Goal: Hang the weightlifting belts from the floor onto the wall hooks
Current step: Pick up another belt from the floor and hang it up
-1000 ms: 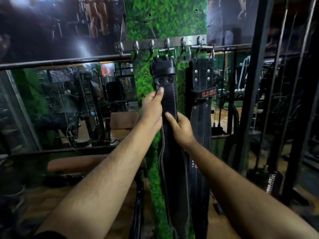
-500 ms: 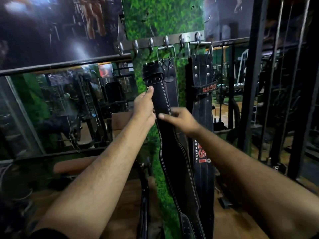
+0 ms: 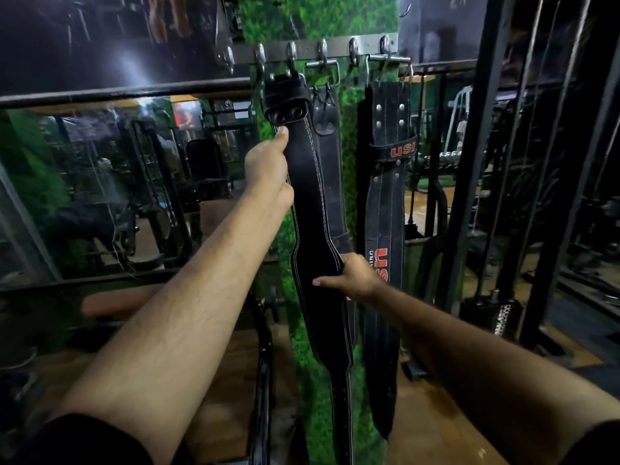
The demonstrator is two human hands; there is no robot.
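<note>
From the head view, both bare forearms are stretched forward and up toward a strip of green turf-like wall (image 3: 322,18). The left hand (image 3: 268,169) is raised high, wrist extended, its grip closed round the left edge of a black belt (image 3: 315,250) just below the belt's folded top end; the fingers are wrapped behind the leather and cannot be seen. The right hand (image 3: 352,276) is held lower, at the belt's wide middle – the thumb is laid across the front face and the fingers are curled behind the right edge, so the belt is pinched there.

The belt is of smooth black leather with pale stitching along both edges, narrow at the top, swelling in the middle, tapering again to a punched tail near the bottom of the frame. Its top, with two dark rivets, is held up against the hook rail (image 3: 318,50), right at a hook; whether the buckle is seated on the hook cannot be told.

The rail is a flat metal bar with a row of shiny rounded hooks. A second belt (image 3: 385,203) – matte, dark, studded, lettered in red – is hung from the rail's right end, apart from the held one. A narrower dark strap (image 3: 327,119) is seen between them, just behind the held belt.
</note>
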